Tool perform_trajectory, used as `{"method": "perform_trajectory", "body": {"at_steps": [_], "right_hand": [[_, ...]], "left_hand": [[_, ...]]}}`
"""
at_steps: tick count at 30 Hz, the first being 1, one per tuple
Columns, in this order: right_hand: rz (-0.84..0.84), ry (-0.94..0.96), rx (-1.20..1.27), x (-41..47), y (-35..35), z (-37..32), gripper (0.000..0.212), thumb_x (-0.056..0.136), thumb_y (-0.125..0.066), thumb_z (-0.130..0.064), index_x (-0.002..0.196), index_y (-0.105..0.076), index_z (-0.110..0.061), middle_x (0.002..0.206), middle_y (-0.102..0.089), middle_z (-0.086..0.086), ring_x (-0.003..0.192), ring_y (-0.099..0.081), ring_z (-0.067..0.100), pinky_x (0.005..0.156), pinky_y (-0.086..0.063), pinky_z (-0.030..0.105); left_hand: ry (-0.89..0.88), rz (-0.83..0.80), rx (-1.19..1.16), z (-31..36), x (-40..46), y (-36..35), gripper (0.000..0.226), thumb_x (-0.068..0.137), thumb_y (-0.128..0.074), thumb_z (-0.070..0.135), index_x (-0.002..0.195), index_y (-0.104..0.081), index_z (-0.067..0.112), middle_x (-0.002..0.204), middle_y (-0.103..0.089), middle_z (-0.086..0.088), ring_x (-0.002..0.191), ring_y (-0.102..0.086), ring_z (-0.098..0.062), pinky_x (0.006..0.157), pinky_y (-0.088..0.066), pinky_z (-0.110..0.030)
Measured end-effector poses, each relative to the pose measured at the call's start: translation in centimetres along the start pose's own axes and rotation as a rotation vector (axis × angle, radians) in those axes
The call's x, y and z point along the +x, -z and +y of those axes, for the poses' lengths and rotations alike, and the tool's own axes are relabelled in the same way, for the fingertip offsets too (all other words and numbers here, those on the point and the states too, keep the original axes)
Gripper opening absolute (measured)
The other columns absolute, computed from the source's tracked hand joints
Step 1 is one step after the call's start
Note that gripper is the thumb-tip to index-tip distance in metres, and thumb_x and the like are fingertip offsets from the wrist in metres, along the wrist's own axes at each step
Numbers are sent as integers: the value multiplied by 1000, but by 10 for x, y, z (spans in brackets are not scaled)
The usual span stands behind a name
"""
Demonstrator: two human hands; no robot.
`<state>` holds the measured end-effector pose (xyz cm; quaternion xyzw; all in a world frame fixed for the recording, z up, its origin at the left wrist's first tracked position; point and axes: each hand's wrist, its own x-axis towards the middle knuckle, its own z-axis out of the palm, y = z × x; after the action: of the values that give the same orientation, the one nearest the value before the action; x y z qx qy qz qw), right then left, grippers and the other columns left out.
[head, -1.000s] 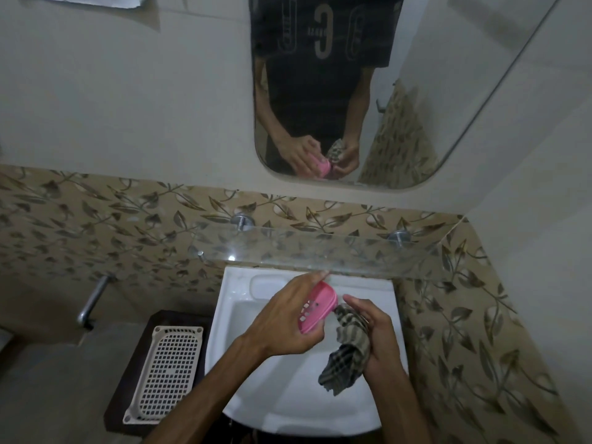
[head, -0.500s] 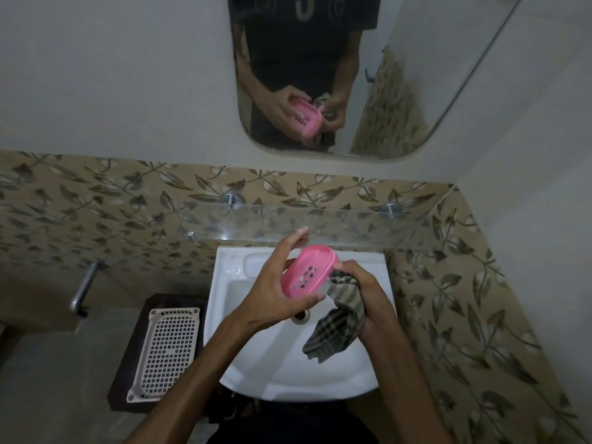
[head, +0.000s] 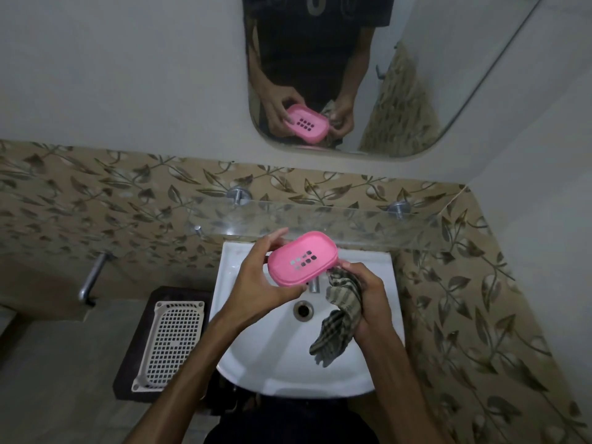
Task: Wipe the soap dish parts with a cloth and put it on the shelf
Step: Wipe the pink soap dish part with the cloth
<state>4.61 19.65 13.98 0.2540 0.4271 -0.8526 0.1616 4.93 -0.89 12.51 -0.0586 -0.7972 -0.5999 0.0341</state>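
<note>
A pink oval soap dish part (head: 302,258) with a block of small drain holes is held over the white sink (head: 256,363). My left hand (head: 261,277) grips it from the left, thumb below and fingers over its far edge. My right hand (head: 365,299) is closed on a checked cloth (head: 339,318), which hangs down into the basin and touches the dish's right end. A clear glass shelf (head: 368,225) runs along the tiled wall just behind the dish. The mirror (head: 416,75) reflects both hands and the dish.
A white perforated plastic tray (head: 169,338) lies on a dark stand left of the sink. A metal tap (head: 315,285) and the drain (head: 302,309) sit under my hands. A chrome pipe (head: 91,277) juts from the left wall. Leaf-patterned tiles close in on the right.
My left hand has turned the pink dish from edge-on to flat, so its holed face shows, and raised it toward the shelf. The cloth hand stayed at its right end.
</note>
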Motion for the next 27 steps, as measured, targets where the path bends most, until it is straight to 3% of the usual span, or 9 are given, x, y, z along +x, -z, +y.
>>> {"method": "perform_trajectory", "body": {"at_steps": [5, 8, 13, 18, 21, 24, 27], "right_hand": [[222, 254, -115, 10, 7, 1, 8, 83, -77, -4, 88, -81, -9, 82, -78, 10, 70, -73, 19, 61, -60, 28], [228, 388, -267, 12, 1, 9, 13, 85, -78, -2, 86, -83, -14, 79, -79, 9, 69, -74, 18, 62, -60, 27], [217, 529, -419, 13, -3, 29, 17, 83, -82, -3, 88, -83, -19, 85, -81, 5, 78, -77, 18, 67, -61, 27], [-1, 369, -488, 12, -5, 54, 14, 81, -81, -1, 85, -83, -14, 83, -80, 9, 74, -76, 18, 67, -60, 26], [127, 212, -456, 23, 7, 63, 4, 80, -78, -7, 77, -80, -9, 76, -76, 12, 72, -70, 26, 67, -58, 33], [238, 39, -434, 38, 22, 73, 22, 84, -82, -25, 79, -78, -4, 74, -73, 19, 67, -67, 28, 60, -58, 34], [215, -124, -496, 52, 29, 85, 41, 82, -86, -38, 92, -80, 1, 86, -79, 23, 72, -73, 30, 66, -61, 36]], "left_hand": [[-33, 42, 46, -5, -2, -6, 99, 60, -88, 31, 150, -45, 32, 134, -57, 5, 125, -58, -18, 100, -54, -36], [-61, 61, 51, -10, -3, -15, 99, 61, -90, 27, 150, -47, 27, 135, -58, 4, 125, -60, -23, 98, -56, -46], [-93, 136, 84, -22, -2, -22, 99, 64, -96, 29, 151, -46, 26, 137, -55, 8, 128, -58, -24, 92, -59, -40], [-1, 144, 51, -43, -4, -19, 97, 66, -98, 37, 148, -49, 25, 137, -56, 2, 127, -58, -19, 99, -56, -37], [55, 101, 37, -64, -15, -11, 96, 62, -93, 32, 148, -50, 23, 140, -54, -1, 128, -56, -19, 101, -55, -36], [86, 28, 33, -86, -27, -2, 100, 58, -90, 13, 148, -49, 25, 143, -51, 0, 130, -55, -21, 102, -54, -37], [112, -45, 49, -106, -33, 5, 102, 56, -90, 5, 148, -49, 25, 142, -51, 4, 130, -55, -19, 102, -55, -33]]}}
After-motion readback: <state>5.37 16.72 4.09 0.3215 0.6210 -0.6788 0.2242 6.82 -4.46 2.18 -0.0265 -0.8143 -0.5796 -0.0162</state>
